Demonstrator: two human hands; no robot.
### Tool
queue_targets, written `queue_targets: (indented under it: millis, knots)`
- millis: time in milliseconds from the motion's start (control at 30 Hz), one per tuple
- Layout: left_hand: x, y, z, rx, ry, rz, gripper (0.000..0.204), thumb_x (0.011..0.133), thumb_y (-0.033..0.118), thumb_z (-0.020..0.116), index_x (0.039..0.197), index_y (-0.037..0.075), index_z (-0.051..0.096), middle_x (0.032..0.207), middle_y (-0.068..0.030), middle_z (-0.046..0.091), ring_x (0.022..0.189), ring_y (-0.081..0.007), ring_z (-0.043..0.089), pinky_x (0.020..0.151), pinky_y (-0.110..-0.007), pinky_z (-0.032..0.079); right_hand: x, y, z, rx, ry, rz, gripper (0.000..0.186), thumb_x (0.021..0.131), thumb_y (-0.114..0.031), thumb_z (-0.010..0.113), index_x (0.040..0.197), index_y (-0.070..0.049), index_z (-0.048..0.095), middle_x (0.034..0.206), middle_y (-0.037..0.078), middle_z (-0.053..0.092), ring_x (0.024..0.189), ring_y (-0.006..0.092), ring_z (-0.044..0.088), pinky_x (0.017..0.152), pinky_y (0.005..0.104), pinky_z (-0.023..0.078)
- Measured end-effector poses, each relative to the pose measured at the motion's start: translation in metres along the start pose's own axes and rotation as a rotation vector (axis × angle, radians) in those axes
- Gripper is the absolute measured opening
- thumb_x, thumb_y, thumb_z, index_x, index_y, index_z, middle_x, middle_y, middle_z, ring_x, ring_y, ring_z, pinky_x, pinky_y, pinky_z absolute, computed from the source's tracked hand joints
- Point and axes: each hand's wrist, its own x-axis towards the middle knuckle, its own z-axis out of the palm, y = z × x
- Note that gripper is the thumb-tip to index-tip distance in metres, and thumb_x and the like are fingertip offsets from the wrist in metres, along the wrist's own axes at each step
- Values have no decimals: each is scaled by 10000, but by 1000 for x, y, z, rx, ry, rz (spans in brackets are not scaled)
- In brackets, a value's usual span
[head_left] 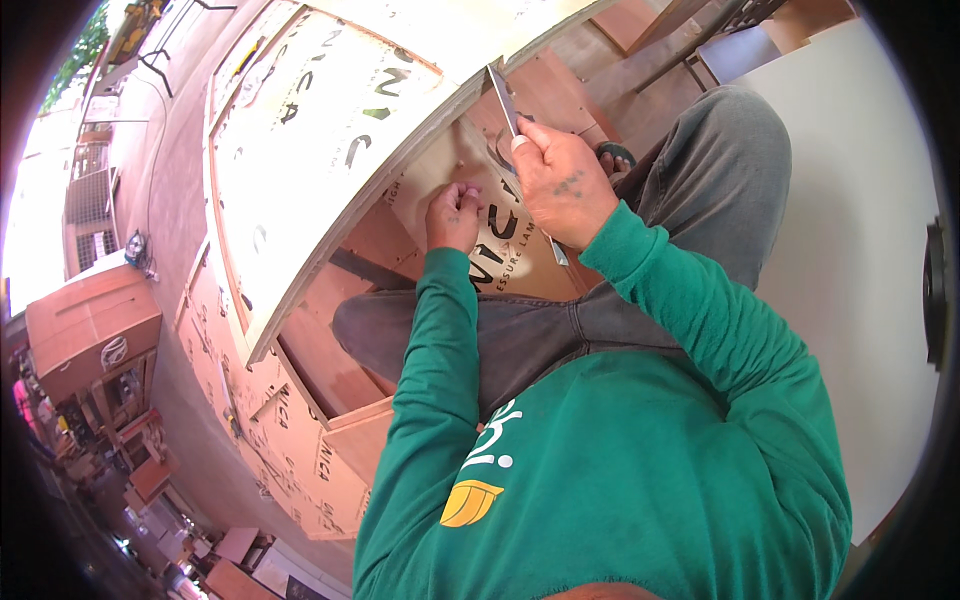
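My right hand (565, 185) is closed around a long, flat metal strip (503, 100), whose exact kind I cannot make out. The strip's upper end is at the edge of a pale board (390, 150), and its lower end sticks out below my palm. To the left, my left hand (456, 215) is held with curled fingers just below that edge. Whatever its fingers may hold is hidden. Behind both hands is a brown panel (520, 255) with dark printed lettering, inside the open wooden frame under the board.
My bent legs (725, 170) lie close around the work. A large white surface (850, 220) is on the right. More printed brown panels (290, 440) form the unit's left side. Wooden cabinets (95, 320) stand across the floor at far left, and cut boards (650, 20) lie at the top.
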Motion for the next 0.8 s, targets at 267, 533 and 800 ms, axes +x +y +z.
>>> queue_targets:
  millis: [267, 533, 800]
  knots:
    - [5, -14, -1, -139, -21, -17, 205, 1068, 135, 687, 1187, -12, 766, 1008, -83, 792, 854, -148, 717, 801, -325, 585, -16, -18, -16, 34, -190, 78, 324, 1086, -218, 516, 972, 52, 653, 771, 256, 673, 738, 409, 691, 739, 495, 548]
    - [-2, 11, 2, 53, 128, 184, 220, 1059, 110, 694, 1233, -8, 759, 1039, -116, 810, 904, -163, 742, 835, -360, 601, -2, 7, 7, 14, -185, 88, 426, 1162, -265, 537, 1434, 55, 609, 766, 48, 602, 593, 156, 566, 536, 339, 513]
    - [-4, 3, -1, -34, 28, 78, 227, 1048, 212, 733, 1137, 15, 801, 948, -163, 800, 852, -266, 770, 794, -415, 602, -50, -38, 0, -40, -537, -121, 288, 1007, -204, 636, 1144, 49, 618, 879, 276, 661, 799, 440, 651, 770, 522, 541]
